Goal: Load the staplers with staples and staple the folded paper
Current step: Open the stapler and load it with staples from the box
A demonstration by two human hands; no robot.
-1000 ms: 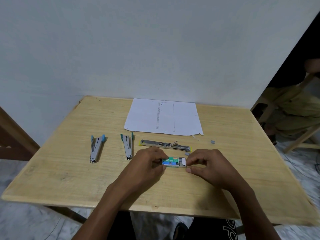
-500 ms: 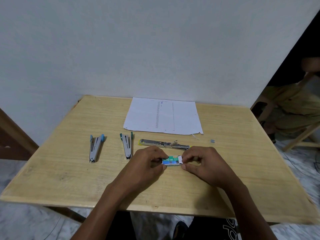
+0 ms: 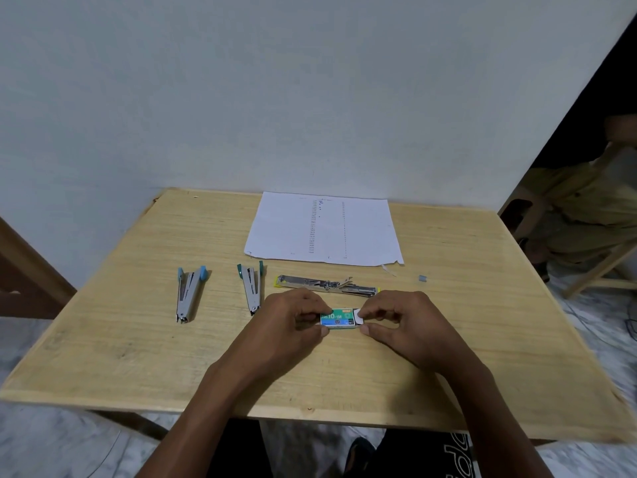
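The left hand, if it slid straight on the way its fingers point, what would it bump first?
The left hand already pinches the staple box; pushed onward, the right hand holding its other end probably comes next.

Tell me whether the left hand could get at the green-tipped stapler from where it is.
Probably yes. The left hand grips the staple box, but the green-tipped stapler lies open just to its left on bare table, with nothing between. It would have to release the box first.

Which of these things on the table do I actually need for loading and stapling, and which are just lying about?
Needed: staple box, three open staplers, paper.
Lying about: small grey bit, paper scrap.
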